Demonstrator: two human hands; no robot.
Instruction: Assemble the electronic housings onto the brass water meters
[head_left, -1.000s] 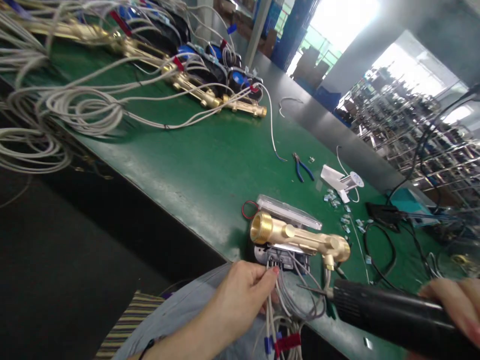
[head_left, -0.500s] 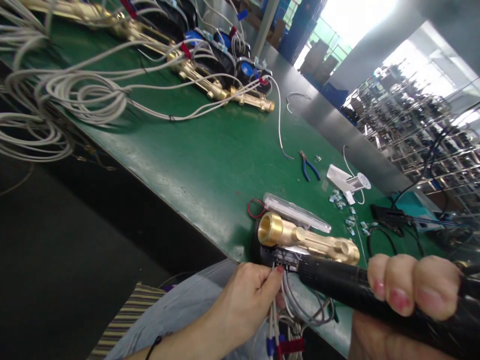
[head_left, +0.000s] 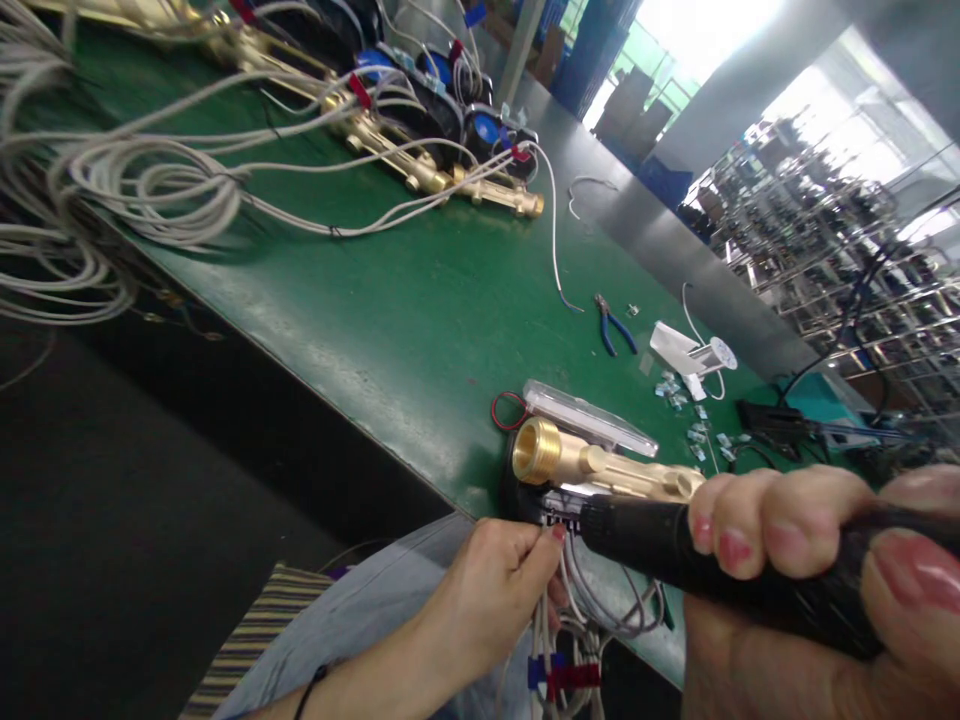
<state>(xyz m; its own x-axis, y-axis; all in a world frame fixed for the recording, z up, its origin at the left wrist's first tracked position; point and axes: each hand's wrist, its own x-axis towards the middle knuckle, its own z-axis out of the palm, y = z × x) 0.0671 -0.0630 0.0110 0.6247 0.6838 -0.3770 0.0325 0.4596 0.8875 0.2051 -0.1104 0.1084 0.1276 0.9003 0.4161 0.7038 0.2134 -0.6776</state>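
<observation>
My left hand (head_left: 499, 590) pinches thin grey cables (head_left: 550, 610) at the edge of a black-housed unit, by a row of small terminals (head_left: 562, 515). My right hand (head_left: 795, 560) is wrapped round a black cylindrical power screwdriver (head_left: 645, 535), whose front end sits at those terminals; its tip is hidden. Lying along the unit is a brass pipe fitting (head_left: 607, 470) with a threaded open end facing left. Just behind it rests a clear plastic case (head_left: 589, 415) with a red loop. Blue and red tags (head_left: 574, 677) hang on the cables below my left hand.
On the green bench (head_left: 360, 320) lie blue-handled cutters (head_left: 613, 325), a white spool-like part (head_left: 694, 350) and several small connectors (head_left: 697, 430). Coiled grey cables (head_left: 157, 190) and brass fittings with black units (head_left: 420, 165) stretch across the far left. Racks (head_left: 832, 230) stand beyond.
My right hand and the screwdriver have shifted slightly left, and the thumb now shows on the tool. My left hand keeps its pinch at the terminals. The view has moved a little.
</observation>
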